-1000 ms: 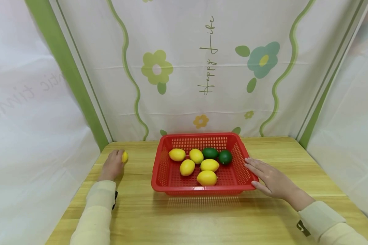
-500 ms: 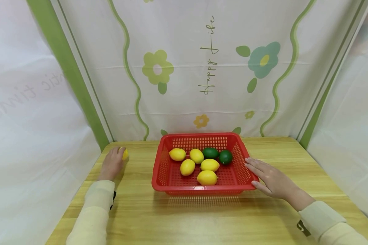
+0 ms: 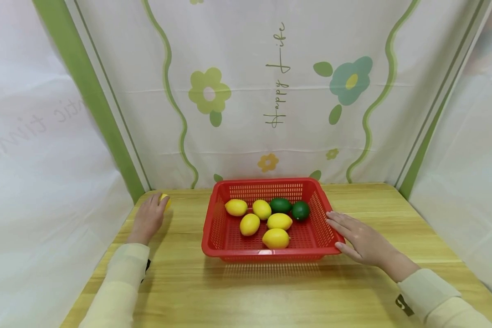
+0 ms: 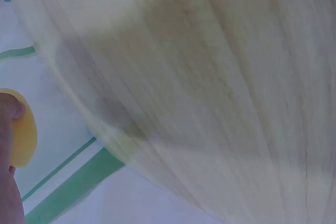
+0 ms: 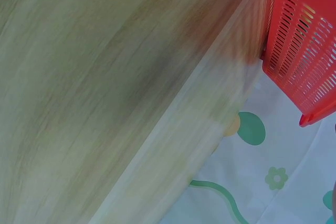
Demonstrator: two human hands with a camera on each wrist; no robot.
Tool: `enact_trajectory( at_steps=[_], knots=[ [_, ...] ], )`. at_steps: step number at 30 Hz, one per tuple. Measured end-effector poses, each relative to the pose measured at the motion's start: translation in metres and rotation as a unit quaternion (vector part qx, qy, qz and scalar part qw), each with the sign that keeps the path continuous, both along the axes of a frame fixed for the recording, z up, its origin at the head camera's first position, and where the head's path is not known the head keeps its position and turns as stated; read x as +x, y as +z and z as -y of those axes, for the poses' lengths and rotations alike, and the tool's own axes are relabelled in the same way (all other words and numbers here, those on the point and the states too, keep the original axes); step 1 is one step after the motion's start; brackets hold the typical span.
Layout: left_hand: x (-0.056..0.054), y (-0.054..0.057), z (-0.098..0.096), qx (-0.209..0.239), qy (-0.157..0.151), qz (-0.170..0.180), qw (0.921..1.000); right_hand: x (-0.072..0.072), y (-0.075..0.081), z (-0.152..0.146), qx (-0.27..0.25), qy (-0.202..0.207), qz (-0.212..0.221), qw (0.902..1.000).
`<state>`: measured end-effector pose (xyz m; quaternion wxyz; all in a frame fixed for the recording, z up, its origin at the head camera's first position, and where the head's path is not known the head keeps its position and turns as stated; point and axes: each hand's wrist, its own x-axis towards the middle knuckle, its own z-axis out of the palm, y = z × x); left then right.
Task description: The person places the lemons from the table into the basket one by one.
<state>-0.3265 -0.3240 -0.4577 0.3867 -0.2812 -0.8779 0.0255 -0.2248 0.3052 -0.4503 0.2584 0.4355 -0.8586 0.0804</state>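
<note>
At the table's far left corner, my left hand [image 3: 149, 218] grips a lemon [image 3: 166, 202], mostly covered by the fingers in the head view. The left wrist view catches that lemon [image 4: 23, 132] at its left edge, with a thumb across it. My right hand [image 3: 366, 240] rests with straight fingers on the right rim of a red plastic basket [image 3: 270, 253]. Inside the basket lie several yellow lemons [image 3: 276, 238] and two dark green fruits, one oval [image 3: 280, 205] and one rounder [image 3: 300, 210]. In the right wrist view only the basket's slotted side [image 5: 304, 45] shows clearly.
The basket stands mid-table on a light wooden table [image 3: 246, 296]. A white curtain [image 3: 238, 136] with printed flowers hangs behind the table's back edge, and white curtains [image 3: 45, 182] close off the sides.
My left hand, with the lemon in its grip, has shifted slightly away from me and to the left. The right hand and the basket have stayed in place.
</note>
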Motion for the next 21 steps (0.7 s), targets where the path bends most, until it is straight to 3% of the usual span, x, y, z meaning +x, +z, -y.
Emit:
enact_trajectory(
  at_steps=[5,14,21],
  knots=[
    [0.001,0.002,-0.002,0.000,-0.024,-0.017,0.9996,0.000,0.000,0.001,-0.003,0.001,-0.006,1.0000],
    [0.003,0.010,-0.006,-0.021,-0.038,-0.052,0.9977,0.002,0.003,0.002,0.000,-0.001,0.007,1.0000],
    [0.004,0.016,-0.011,-0.020,-0.057,-0.058,0.9965,0.001,0.002,0.002,-0.001,0.001,-0.001,1.0000]
  ],
)
